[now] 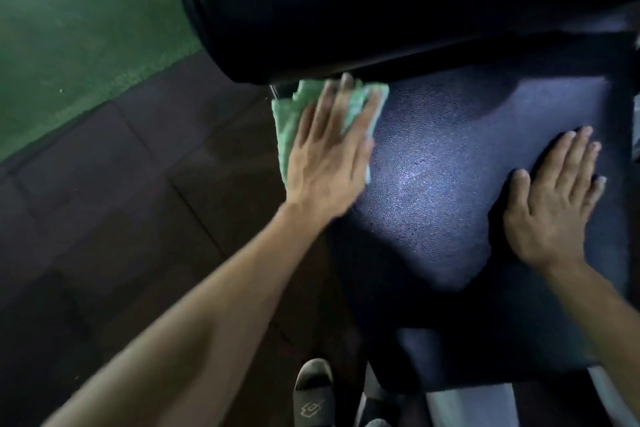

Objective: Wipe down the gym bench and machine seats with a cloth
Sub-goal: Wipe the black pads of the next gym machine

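Note:
A dark blue padded seat [450,191] with a grained surface fills the right half of the view. A black back pad [381,3] rises behind it. My left hand [329,156] lies flat with straight fingers on a green cloth [294,114], pressing it onto the seat's far left corner, just under the back pad. The cloth hangs a little over the seat's left edge. My right hand [557,191] rests flat on the seat's right side, fingers spread, holding nothing.
Dark rubber floor tiles [138,201] lie to the left of the seat, with green turf [69,45] beyond them. My foot in a grey slipper [313,395] stands by the seat's front left. Pale metal frame parts [467,406] show under the seat.

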{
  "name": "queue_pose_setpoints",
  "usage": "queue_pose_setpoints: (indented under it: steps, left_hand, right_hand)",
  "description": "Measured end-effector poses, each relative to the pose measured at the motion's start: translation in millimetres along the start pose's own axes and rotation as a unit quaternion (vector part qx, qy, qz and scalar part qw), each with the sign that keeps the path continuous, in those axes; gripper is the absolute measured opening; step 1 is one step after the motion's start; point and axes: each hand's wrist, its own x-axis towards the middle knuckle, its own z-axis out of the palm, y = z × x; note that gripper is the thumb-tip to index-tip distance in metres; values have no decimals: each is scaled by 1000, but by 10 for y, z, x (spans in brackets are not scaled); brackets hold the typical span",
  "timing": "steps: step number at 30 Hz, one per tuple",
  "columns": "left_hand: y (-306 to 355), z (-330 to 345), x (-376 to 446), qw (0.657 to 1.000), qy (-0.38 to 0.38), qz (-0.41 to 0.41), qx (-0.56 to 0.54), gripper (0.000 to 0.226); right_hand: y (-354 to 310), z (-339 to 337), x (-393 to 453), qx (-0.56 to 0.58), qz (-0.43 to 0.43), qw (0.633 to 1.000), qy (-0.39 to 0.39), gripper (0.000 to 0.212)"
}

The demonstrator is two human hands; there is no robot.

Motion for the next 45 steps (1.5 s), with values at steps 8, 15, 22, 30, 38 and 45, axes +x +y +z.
queue_pose_setpoints:
  steps: [8,15,22,30,38,45]
  left_hand:
    - [108,70,274,996,22,-90,15,59]
    - [862,181,-895,978,-104,178,-30,61]
    - [380,92,-81,991,-73,110,22,67]
    - [1168,392,-1111,936,-133,326,-8,56]
    - [641,339,-970,816,-178,550,16,43]
    - [1568,539,-1037,879,-168,447,-16,56]
  right_hand:
    - [-97,-15,-87,-47,-61,997,-2,65]
    - [-278,87,-236,-60,-159,985,-35,63]
    - [-179,16,-216,8,-183,982,-46,58]
    - [-90,-142,-154,114,-175,974,-87,53]
    - [-56,-165,-153,110,-187,971,-98,55]
    - [412,-294,-196,113,-67,991,17,50]
